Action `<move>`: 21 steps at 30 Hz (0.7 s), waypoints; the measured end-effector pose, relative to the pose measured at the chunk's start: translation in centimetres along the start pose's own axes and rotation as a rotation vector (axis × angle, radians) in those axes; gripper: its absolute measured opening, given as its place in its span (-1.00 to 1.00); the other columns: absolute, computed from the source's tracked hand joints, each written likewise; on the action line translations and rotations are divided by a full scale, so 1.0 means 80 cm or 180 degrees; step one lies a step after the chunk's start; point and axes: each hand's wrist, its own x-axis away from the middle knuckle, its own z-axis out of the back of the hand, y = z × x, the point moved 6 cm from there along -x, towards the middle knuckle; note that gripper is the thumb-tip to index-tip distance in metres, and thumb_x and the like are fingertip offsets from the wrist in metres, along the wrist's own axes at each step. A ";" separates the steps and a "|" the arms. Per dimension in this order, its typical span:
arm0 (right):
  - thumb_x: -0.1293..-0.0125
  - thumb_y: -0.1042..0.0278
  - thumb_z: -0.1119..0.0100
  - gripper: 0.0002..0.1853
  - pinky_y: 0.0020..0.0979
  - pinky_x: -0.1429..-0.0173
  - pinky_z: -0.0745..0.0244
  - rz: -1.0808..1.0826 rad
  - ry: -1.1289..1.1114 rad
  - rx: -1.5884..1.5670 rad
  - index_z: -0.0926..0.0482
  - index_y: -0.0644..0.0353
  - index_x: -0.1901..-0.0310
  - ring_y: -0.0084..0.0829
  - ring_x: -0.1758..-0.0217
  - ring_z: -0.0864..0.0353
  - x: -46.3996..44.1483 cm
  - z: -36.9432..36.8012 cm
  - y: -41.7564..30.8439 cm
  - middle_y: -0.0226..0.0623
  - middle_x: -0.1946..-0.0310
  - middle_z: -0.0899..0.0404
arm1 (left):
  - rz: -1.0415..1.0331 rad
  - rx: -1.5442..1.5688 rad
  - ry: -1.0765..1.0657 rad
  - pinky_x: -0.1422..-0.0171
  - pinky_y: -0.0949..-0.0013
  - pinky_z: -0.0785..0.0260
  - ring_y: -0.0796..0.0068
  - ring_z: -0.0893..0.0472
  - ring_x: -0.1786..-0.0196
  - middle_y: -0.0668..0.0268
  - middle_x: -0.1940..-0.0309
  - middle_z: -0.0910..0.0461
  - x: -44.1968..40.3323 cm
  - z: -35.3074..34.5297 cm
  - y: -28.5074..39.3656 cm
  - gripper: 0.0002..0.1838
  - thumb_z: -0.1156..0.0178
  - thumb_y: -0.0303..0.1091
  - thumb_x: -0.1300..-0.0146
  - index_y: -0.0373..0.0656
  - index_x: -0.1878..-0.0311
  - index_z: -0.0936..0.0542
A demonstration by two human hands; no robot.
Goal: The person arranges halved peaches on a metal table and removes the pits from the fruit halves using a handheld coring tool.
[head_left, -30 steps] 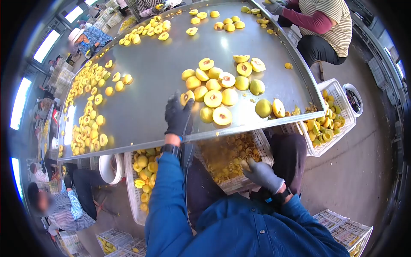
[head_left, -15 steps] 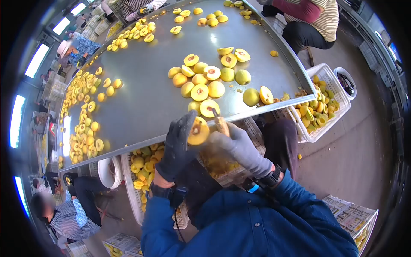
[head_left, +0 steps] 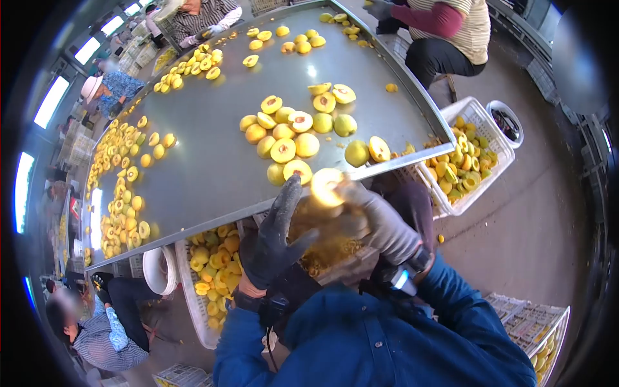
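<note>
My left hand, in a dark glove, is open at the table's near edge, its fingers and thumb apart. To its right, my right hand in a grey glove is closed, and motion blurs its fingertips. A bright yellow fruit half is at those fingertips, apart from my left hand. Whether a tool is also in my right hand is hidden by the blur. Halved and whole yellow fruits lie on the metal table just beyond my hands.
Crates of fruit stand left and right of my legs, with another crate between them. A white bucket is at the left. Several co-workers sit around the table, one at the upper right. Stacked crates stand lower right.
My left hand reached to the fruits, then held a half near my right hand's tool; now it is open and empty. The fruit half is at my right fingertips. The view has shifted slightly.
</note>
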 end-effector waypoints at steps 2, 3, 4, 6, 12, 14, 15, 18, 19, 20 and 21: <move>-0.33 0.19 -0.23 -0.70 -0.73 0.55 -0.26 0.0270 0.0249 0.0111 -0.50 0.28 0.11 -0.73 0.63 -0.35 -0.009 0.021 -0.049 -0.49 0.48 -0.46 | 0.0149 -0.0191 0.0088 -0.42 0.10 -0.25 0.00 -0.36 -0.39 -0.07 -0.32 -0.36 0.000 0.006 -0.032 -0.34 -0.30 -0.30 -0.23 -0.29 -0.35 -0.30; -0.33 0.23 -0.24 -0.69 -0.76 0.53 -0.33 0.0497 0.0600 0.0341 -0.50 0.28 0.05 -0.73 0.61 -0.38 -0.014 0.029 -0.078 -0.46 0.43 -0.51 | 0.0318 -0.0034 0.0223 -0.42 0.10 -0.25 -0.01 -0.36 -0.38 -0.07 -0.31 -0.36 0.003 0.004 -0.061 -0.36 -0.30 -0.30 -0.24 -0.29 -0.34 -0.31; -0.33 0.24 -0.25 -0.73 -0.76 0.58 -0.29 0.0610 0.1109 0.0561 -0.49 0.25 0.10 -0.76 0.65 -0.33 -0.025 0.047 -0.111 -0.45 0.44 -0.50 | 0.0484 0.0130 0.0358 -0.42 0.09 -0.24 -0.02 -0.37 -0.38 -0.07 -0.30 -0.37 0.004 0.005 -0.090 -0.37 -0.29 -0.30 -0.25 -0.29 -0.33 -0.32; -0.33 0.28 -0.26 -0.79 -0.76 0.65 -0.22 0.0271 0.1468 0.0529 -0.47 0.20 0.17 -0.81 0.71 -0.28 -0.061 0.119 -0.172 -0.44 0.46 -0.50 | 0.0612 -0.0070 0.0493 -0.39 0.10 -0.27 -0.05 -0.41 -0.33 -0.07 -0.26 -0.41 -0.001 0.016 -0.141 -0.41 -0.27 -0.34 -0.25 -0.29 -0.31 -0.34; -0.40 0.18 -0.14 -0.78 -0.73 0.58 -0.35 0.1102 0.1549 0.0036 -0.45 0.15 0.19 -0.81 0.68 -0.27 -0.156 0.179 -0.296 -0.28 0.32 -0.63 | 0.0391 -0.1130 0.0652 -0.33 0.09 -0.32 -0.02 -0.46 -0.26 -0.01 -0.20 -0.46 -0.057 0.019 -0.294 -0.46 -0.25 -0.28 -0.27 -0.25 -0.27 -0.38; -0.43 0.19 -0.08 -0.81 -0.69 0.55 -0.37 0.1224 0.1254 0.0177 -0.45 0.14 0.17 -0.77 0.66 -0.25 -0.162 0.164 -0.284 -0.19 0.18 -0.65 | 0.0044 -0.1336 0.0724 -0.29 0.10 -0.35 0.00 -0.47 -0.24 0.02 -0.19 -0.47 -0.092 0.012 -0.325 -0.47 -0.23 -0.21 -0.28 -0.21 -0.26 -0.39; -0.42 0.21 -0.09 -0.80 -0.65 0.50 -0.42 0.1055 0.1094 0.0603 -0.46 0.16 0.13 -0.71 0.62 -0.34 -0.157 0.147 -0.268 -0.16 0.14 -0.65 | 0.0166 -0.1373 0.0730 -0.28 0.08 -0.34 0.01 -0.47 -0.23 0.03 -0.18 -0.49 -0.109 0.006 -0.342 -0.47 -0.22 -0.17 -0.28 -0.19 -0.26 -0.40; -0.36 0.23 -0.11 -0.66 -0.52 0.33 -0.55 0.1018 0.1081 0.2063 -0.45 0.32 -0.02 -0.51 0.42 -0.59 -0.124 0.112 -0.217 -0.13 0.19 -0.65 | 0.0694 -0.1646 0.0450 -0.25 0.03 -0.33 0.03 -0.50 -0.18 0.09 -0.13 -0.53 -0.157 -0.022 -0.378 -0.46 -0.20 -0.05 -0.28 -0.11 -0.25 -0.44; -0.34 0.23 -0.13 -0.60 -0.48 0.27 -0.59 0.1082 0.1181 0.2571 -0.45 0.38 -0.07 -0.44 0.34 -0.67 -0.112 0.100 -0.202 -0.14 0.23 -0.66 | 0.0985 -0.1859 0.0146 -0.23 0.01 -0.32 0.04 -0.51 -0.16 0.11 -0.10 -0.55 -0.170 -0.027 -0.383 -0.46 -0.20 -0.02 -0.27 -0.09 -0.24 -0.46; -0.34 0.23 -0.13 -0.60 -0.48 0.29 -0.57 0.0899 0.1370 0.2385 -0.45 0.38 -0.06 -0.45 0.35 -0.66 -0.100 0.091 -0.187 -0.14 0.24 -0.65 | 0.1275 -0.2065 -0.0173 -0.22 0.00 -0.31 0.05 -0.52 -0.13 0.13 -0.07 -0.57 -0.177 -0.031 -0.383 -0.46 -0.19 0.01 -0.26 -0.07 -0.23 -0.48; -0.33 0.24 -0.14 -0.61 -0.49 0.31 -0.56 0.0727 0.1562 0.2186 -0.45 0.38 -0.05 -0.46 0.37 -0.64 -0.088 0.082 -0.172 -0.15 0.25 -0.65 | 0.1405 -0.2053 -0.0186 -0.19 -0.02 -0.28 0.08 -0.54 -0.05 0.23 0.06 -0.62 -0.180 -0.033 -0.376 -0.49 -0.22 0.00 -0.22 -0.04 -0.18 -0.53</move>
